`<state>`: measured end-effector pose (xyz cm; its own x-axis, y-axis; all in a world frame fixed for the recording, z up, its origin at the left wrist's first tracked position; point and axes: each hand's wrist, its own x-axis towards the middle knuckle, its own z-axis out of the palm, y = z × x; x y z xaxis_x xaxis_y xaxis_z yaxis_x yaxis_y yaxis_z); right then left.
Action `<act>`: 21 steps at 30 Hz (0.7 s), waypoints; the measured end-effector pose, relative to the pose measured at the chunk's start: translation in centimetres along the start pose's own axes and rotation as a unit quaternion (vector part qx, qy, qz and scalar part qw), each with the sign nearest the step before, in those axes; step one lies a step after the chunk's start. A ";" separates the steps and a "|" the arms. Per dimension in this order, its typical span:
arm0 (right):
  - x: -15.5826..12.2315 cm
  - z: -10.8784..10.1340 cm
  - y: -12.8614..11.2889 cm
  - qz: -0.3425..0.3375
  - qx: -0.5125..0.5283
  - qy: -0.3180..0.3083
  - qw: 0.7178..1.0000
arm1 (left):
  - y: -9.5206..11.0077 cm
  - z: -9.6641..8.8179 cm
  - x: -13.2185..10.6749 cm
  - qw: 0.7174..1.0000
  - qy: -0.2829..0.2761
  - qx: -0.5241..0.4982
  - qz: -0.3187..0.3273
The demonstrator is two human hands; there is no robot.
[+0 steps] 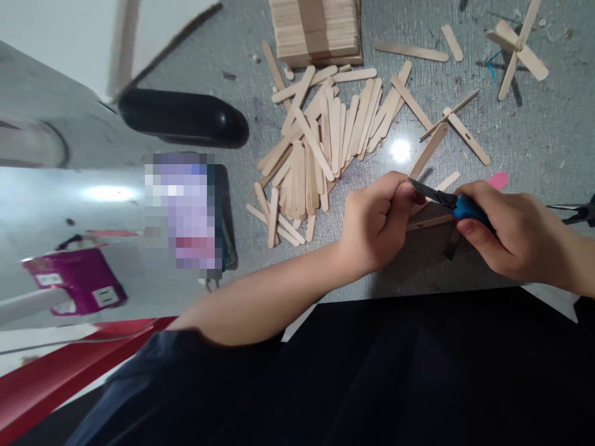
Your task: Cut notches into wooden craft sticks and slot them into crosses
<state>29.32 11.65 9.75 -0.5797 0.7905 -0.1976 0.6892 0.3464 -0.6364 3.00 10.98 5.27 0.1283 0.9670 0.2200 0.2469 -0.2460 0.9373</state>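
My left hand pinches the lower end of a wooden craft stick, which points up and to the right. In my right hand is a utility knife with a blue handle. Its dark blade reaches left to the stick's end at my left fingertips; whether it cuts into the wood I cannot tell. Just beyond lie a slotted craft stick and a pink stick. Under the knife are more sticks, partly hidden by my hands.
A loose pile of craft sticks spreads left of my hands, below a banded bundle. A pinwheel-like stick assembly stands at the upper right. Pliers lie at the right edge. A black case and a blurred-out phone are at left.
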 end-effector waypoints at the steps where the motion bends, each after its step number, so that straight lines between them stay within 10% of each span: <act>1: 0.0 0.0 -0.1 -0.001 -0.011 0.001 1.000 | -0.1 0.0 0.1 1.000 0.003 -0.002 0.009; 14: 0.1 0.0 -0.3 0.008 -0.051 -0.005 0.999 | 0.1 0.0 0.0 0.999 -0.007 0.039 -0.010; 21: 0.1 -1.1 -1.4 0.056 0.091 -0.045 0.993 | 0.0 -0.5 0.2 0.990 0.009 0.104 0.093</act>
<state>28.78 11.83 11.45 -0.5466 0.7672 -0.3356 0.6663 0.1556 -0.7293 2.57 11.20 5.44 0.1740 0.9044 0.3897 0.4127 -0.4262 0.8050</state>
